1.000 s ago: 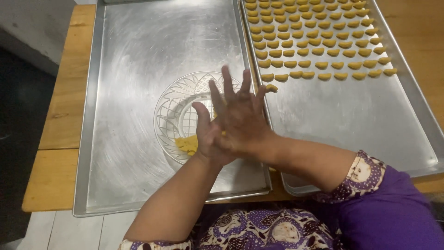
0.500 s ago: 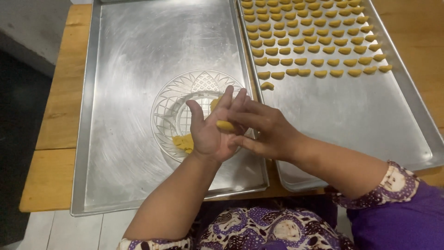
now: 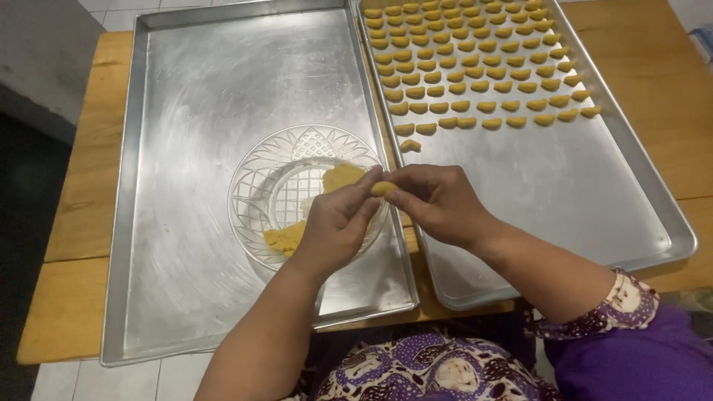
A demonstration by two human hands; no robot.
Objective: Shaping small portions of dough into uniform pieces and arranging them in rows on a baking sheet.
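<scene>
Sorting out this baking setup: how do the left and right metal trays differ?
The left tray holds only a glass bowl with dough lumps; the right tray carries rows of small shaped dough pieces. The left's surface is mostly bare, the right's far half filled. Both are rectangular, silvery, rimmed.

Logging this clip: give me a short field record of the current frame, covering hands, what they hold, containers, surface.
left hand: fingertips pinch one end of the dough piece
right hand: fingertips pinch the other end
dough piece: small, yellow, held between both hands above the bowl's right rim
glass bowl: clear, patterned, on the left tray, yellow dough lumps inside
left tray: metal, holds only the bowl
right tray: metal, rows of shaped dough pieces across its far part, near part bare
surface: wooden table
</scene>
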